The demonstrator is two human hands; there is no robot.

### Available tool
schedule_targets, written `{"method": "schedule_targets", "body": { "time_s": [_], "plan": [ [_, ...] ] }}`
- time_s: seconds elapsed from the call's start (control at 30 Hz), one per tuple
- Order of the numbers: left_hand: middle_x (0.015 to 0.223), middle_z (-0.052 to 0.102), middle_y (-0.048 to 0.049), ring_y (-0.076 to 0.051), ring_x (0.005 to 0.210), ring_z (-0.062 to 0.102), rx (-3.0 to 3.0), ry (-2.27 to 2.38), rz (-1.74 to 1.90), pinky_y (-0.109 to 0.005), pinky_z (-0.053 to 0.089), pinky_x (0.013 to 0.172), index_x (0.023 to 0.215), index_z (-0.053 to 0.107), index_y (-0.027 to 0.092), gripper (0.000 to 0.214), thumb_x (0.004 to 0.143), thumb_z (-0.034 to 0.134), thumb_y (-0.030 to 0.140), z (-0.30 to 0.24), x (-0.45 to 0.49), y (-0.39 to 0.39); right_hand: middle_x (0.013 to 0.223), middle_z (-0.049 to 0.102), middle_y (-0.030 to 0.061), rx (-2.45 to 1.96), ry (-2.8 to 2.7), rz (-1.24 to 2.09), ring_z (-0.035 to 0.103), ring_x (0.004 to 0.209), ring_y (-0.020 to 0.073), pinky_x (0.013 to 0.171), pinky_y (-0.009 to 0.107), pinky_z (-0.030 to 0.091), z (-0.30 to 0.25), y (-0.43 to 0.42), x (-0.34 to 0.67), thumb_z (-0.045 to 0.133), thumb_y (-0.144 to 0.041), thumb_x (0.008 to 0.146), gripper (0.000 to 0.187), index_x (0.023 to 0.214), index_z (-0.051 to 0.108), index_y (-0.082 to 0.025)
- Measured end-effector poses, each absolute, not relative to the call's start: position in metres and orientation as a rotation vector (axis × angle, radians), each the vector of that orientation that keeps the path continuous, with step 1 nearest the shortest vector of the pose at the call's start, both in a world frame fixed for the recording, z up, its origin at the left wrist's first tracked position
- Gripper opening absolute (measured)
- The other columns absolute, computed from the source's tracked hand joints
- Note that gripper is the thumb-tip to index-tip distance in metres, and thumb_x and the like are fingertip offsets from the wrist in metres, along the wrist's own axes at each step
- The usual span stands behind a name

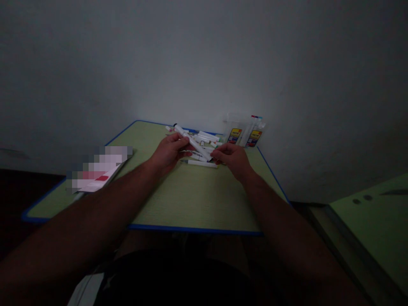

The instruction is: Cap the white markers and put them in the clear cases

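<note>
A white marker [196, 145] with a black tip at its upper end slants down to the right over the table. My left hand [172, 148] is closed around its upper part, the thumb lying on the barrel. At the marker's lower end, the fingers of my right hand [232, 157] are pinched together on it. Several other white markers [207, 137] lie in a loose pile behind and beneath my hands. One more marker [201, 163] rests flat on the tabletop just in front of the pile.
Clear plastic marker packs [234, 127] with yellow and dark labels stand at the table's back right, some markers inside. A partly blurred white and red item [103, 170] lies on the left of the green, blue-edged table [197, 204]. A wall [191, 63] rises behind.
</note>
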State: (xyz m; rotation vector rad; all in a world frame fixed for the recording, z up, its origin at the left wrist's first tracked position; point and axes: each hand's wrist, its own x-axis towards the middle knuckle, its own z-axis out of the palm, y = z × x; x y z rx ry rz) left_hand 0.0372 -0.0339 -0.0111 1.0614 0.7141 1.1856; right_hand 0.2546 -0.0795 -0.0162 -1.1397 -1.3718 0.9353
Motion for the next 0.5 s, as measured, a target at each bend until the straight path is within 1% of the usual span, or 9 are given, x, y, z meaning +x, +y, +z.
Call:
{"method": "schedule_targets", "body": {
  "time_s": [0.07, 0.13, 0.23, 0.37, 0.5],
  "plan": [
    [0.083, 0.074, -0.0074, -0.015, 0.072, 0.067, 1.078, 0.721, 1.168, -0.026, 0.053, 0.062, 0.083, 0.069, 0.014, 0.006, 0.082, 0.071, 0.019, -0.0098, 0.0373, -0.0344, 0.065, 0.072, 0.0029, -1.156, -1.378, 0.923, 0.064, 0.055, 0.012, 0.055, 0.026, 0.056, -0.0155, -0.0799, 0.255, 0.088, -0.046, 0.063, 0.034, 0.073, 0.071, -0.017],
    [0.084, 0.074, -0.0079, -0.015, 0.071, 0.067, 1.096, 0.726, 1.155, -0.026, 0.053, 0.062, 0.084, 0.07, 0.014, 0.006, 0.082, 0.07, 0.019, -0.0087, 0.038, -0.0349, 0.063, 0.07, 0.0024, -1.164, -1.376, 0.905, 0.063, 0.054, 0.0117, 0.055, 0.025, 0.054, -0.0151, -0.0804, 0.2555, 0.088, -0.046, 0.064, 0.034, 0.072, 0.072, -0.017],
    [0.075, 0.07, -0.0056, -0.014, 0.065, 0.063, 1.1, 0.725, 1.147, -0.025, 0.051, 0.059, 0.086, 0.071, 0.013, 0.008, 0.083, 0.068, 0.019, -0.0082, 0.0391, -0.0359, 0.062, 0.07, 0.0019, -1.162, -1.381, 0.89, 0.061, 0.054, 0.0112, 0.054, 0.025, 0.052, -0.015, -0.0812, 0.2558, 0.087, -0.045, 0.065, 0.033, 0.072, 0.071, -0.018],
    [0.064, 0.06, -0.0012, -0.011, 0.053, 0.053, 1.183, 0.685, 1.081, -0.024, 0.046, 0.051, 0.087, 0.072, 0.013, 0.012, 0.082, 0.069, 0.024, -0.0103, 0.0389, -0.0378, 0.065, 0.071, 0.0019, -1.16, -1.351, 0.904, 0.061, 0.053, 0.0113, 0.053, 0.026, 0.052, -0.0145, -0.0819, 0.2548, 0.088, -0.047, 0.062, 0.035, 0.074, 0.07, -0.018],
    [0.065, 0.062, -0.001, -0.012, 0.052, 0.054, 1.343, 0.737, 1.028, -0.024, 0.045, 0.049, 0.091, 0.073, 0.015, 0.018, 0.081, 0.073, 0.03, -0.0131, 0.0375, -0.0405, 0.068, 0.072, 0.0018, -1.146, -1.332, 0.919, 0.061, 0.053, 0.0112, 0.052, 0.025, 0.051, -0.0122, -0.0828, 0.2533, 0.088, -0.045, 0.062, 0.036, 0.08, 0.071, -0.018]
  ]
}}
